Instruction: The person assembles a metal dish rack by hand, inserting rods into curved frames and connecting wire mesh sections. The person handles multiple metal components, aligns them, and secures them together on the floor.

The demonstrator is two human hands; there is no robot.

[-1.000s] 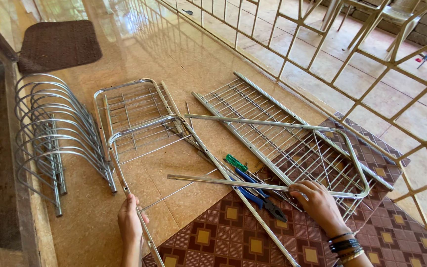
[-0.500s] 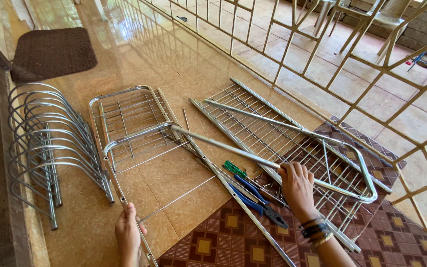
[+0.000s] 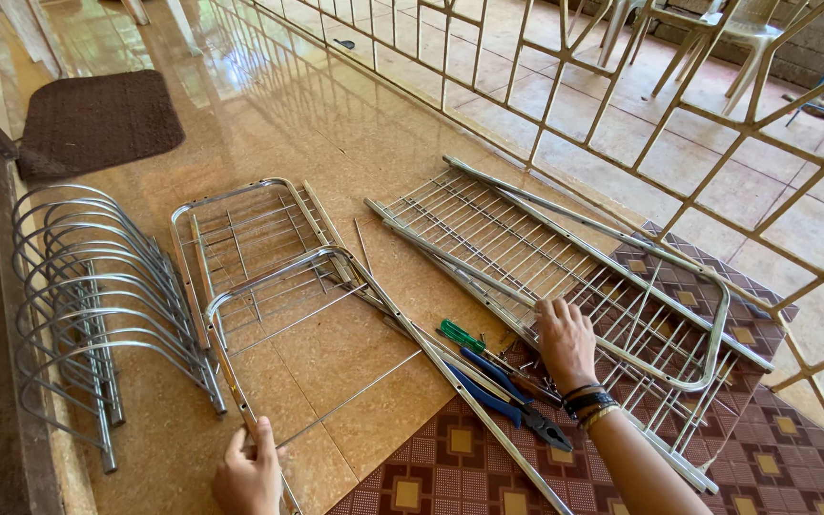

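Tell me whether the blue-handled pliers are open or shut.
Shut: the blue-handled pliers lie flat on the patterned mat, dark jaws together, beside the right hand.

Home porch or veranda, w/ work done on the floor: glossy tan floor tiles (image 3: 269,124), brown doormat (image 3: 97,119), patterned mat (image 3: 774,458), cream metal railing (image 3: 622,124) w/ plastic chairs (image 3: 746,29) beyond. Wire rack parts (image 3: 545,257) and pliers (image 3: 507,396) spread out suggest household DIY.

Shiny metal wire rack (image 3: 526,257); glossy tile floor (image 3: 269,124).

Bright daylight, floor (image 3: 269,105) glare, sharp, slight wide-angle distortion
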